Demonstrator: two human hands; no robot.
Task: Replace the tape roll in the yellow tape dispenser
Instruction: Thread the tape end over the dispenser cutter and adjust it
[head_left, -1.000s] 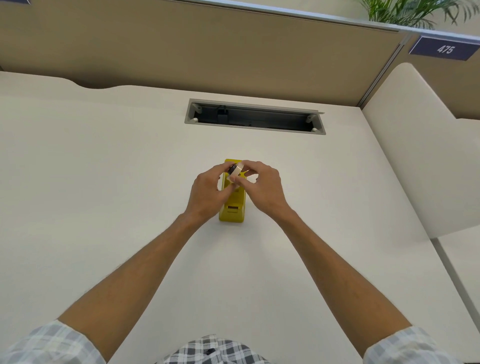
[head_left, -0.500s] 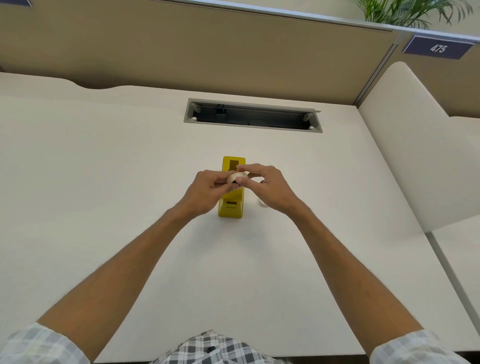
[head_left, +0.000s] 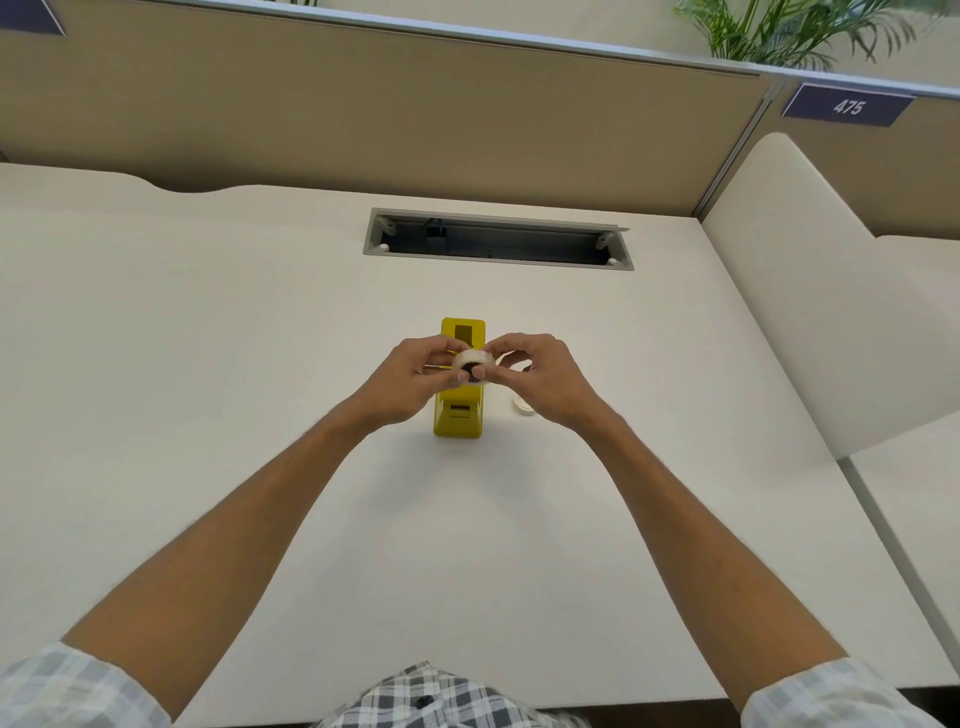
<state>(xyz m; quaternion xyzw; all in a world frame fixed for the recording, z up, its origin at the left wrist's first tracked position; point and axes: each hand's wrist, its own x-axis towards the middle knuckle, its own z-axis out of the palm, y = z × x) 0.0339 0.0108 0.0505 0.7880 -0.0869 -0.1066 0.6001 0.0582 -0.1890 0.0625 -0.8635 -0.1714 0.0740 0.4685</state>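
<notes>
- Your left hand (head_left: 415, 379) and right hand (head_left: 540, 382) both pinch the tape roll (head_left: 471, 362).
- Yellow tape dispenser (head_left: 460, 413) on counter (head_left: 208, 364): long axis points away from you.

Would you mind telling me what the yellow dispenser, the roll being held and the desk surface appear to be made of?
Yellow tape dispenser: probably moulded plastic, with uniform colour, a smooth semi-gloss finish and rounded edges.
Tape roll, held by the left hand and the right hand: whitish translucent film wound around a dark core; likely plastic tape.
Desk: matte off-white surface without grain, probably laminate.
</notes>
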